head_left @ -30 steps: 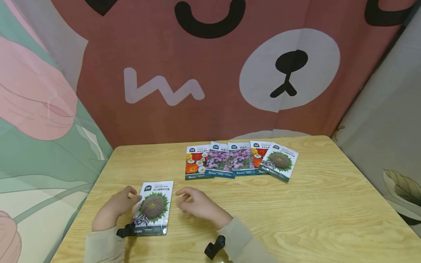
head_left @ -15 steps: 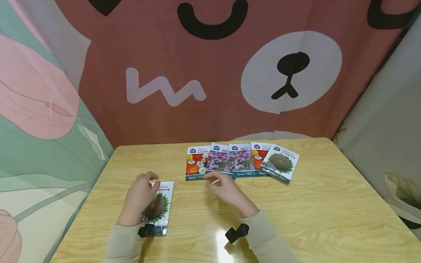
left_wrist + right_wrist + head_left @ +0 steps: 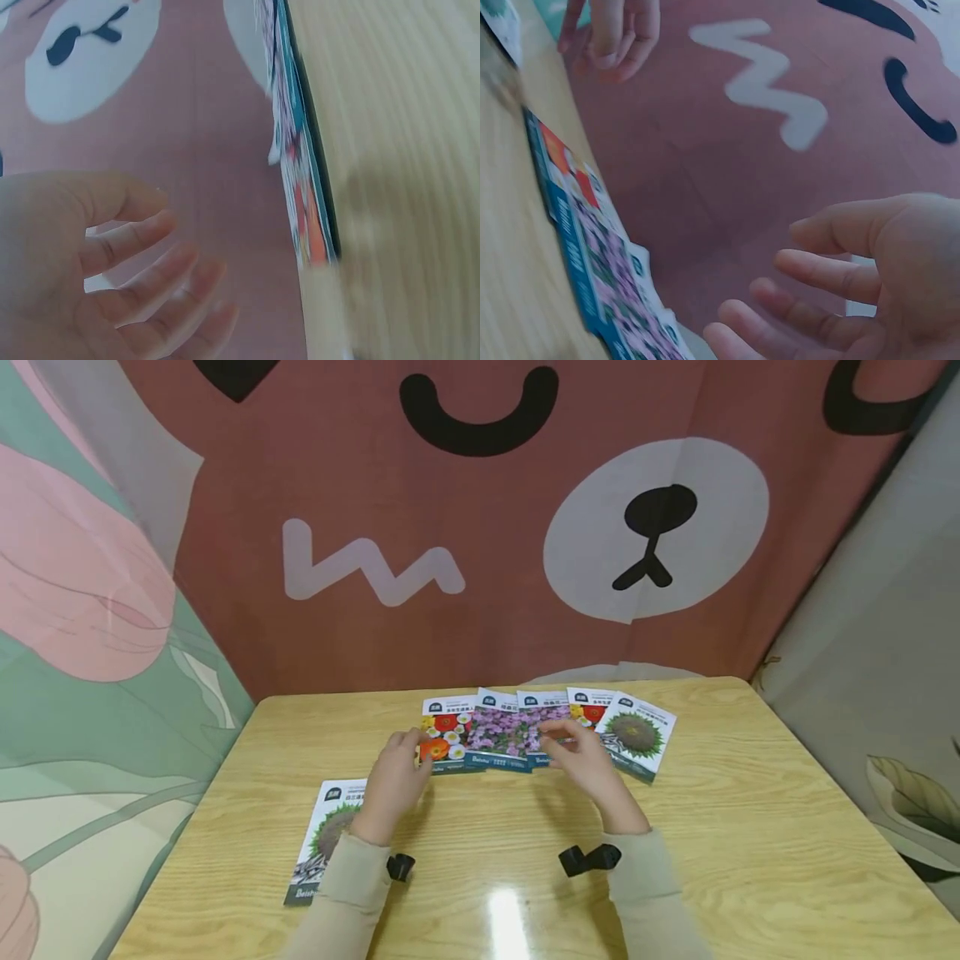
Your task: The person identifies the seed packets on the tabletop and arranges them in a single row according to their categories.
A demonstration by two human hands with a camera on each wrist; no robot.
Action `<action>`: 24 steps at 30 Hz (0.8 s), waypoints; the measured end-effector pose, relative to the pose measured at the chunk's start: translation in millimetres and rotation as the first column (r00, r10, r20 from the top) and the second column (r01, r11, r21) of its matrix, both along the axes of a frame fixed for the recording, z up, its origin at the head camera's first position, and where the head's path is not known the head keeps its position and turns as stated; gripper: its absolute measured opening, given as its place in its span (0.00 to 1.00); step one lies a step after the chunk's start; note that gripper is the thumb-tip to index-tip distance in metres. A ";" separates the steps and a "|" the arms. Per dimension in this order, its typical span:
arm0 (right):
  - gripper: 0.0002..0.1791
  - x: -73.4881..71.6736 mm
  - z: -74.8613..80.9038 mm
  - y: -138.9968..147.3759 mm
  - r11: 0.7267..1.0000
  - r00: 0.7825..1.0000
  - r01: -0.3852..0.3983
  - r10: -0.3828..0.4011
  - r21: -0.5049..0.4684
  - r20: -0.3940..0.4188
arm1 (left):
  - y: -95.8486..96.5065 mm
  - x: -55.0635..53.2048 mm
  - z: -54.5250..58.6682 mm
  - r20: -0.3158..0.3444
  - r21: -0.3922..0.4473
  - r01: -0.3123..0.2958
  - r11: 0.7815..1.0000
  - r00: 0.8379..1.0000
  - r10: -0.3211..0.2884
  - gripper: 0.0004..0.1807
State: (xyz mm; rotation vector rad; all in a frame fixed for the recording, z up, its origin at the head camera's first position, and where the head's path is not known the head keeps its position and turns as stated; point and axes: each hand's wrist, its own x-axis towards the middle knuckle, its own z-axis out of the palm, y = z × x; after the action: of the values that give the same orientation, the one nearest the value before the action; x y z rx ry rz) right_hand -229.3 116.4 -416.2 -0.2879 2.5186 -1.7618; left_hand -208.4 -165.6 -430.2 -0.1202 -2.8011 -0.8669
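Overlapping seed packets lie in a row at the table's back: an orange-and-white flower packet (image 3: pixel 447 727), two purple flower packets (image 3: pixel 498 731), a second orange flower packet (image 3: pixel 588 712) and, tilted at the right end, a sunflower packet (image 3: pixel 637 737). My left hand (image 3: pixel 393 785) hovers by the row's left end, fingers loosely bent and holding nothing. Over the right part of the row is my right hand (image 3: pixel 592 772), also without anything in its fingers. Both wrist views show the hands apart from the packets. Another sunflower packet (image 3: pixel 322 843) lies front left, partly hidden by my left arm.
The wooden table (image 3: pixel 750 843) reaches back to a reddish cloth (image 3: pixel 360 643) printed with a bear face. Patterned cloths hang at the left and right sides. A small black camera is strapped on each wrist.
Both hands have moved right and away from me, from around the separate sunflower packet to the back row. That packet stays on the table, and the row looks unmoved.
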 end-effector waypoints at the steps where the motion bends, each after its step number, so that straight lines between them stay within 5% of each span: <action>1: 0.18 -1.2 0.6 4.7 1.000 1.000 0.020 -0.020 0.005 -0.002 | 6.9 -2.2 1.0 -0.008 -0.001 0.011 1.000 1.000 -0.011 0.16; 14: 0.24 -7.8 0.1 61.7 0.953 0.965 0.263 -0.260 0.149 -0.037 | 93.0 -40.3 4.7 -0.043 -0.067 0.155 0.986 0.987 -0.158 0.17; 19: 0.28 -7.9 -2.2 77.6 0.924 0.943 0.329 -0.333 0.197 -0.014 | 119.7 -52.6 0.2 -0.038 -0.152 0.221 0.963 0.973 -0.229 0.19; 24: 0.34 -10.5 -6.2 90.9 0.899 0.927 0.353 -0.373 0.258 0.033 | 145.4 -59.1 -0.3 -0.005 -0.118 0.301 0.946 0.953 -0.303 0.23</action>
State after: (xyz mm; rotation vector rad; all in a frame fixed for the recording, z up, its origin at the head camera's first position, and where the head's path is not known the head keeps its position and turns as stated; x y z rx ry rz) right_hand -239.9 207.3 -422.3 0.2831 2.8323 -1.4870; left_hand -267.4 -20.1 -430.5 -0.5882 -2.8547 -0.7544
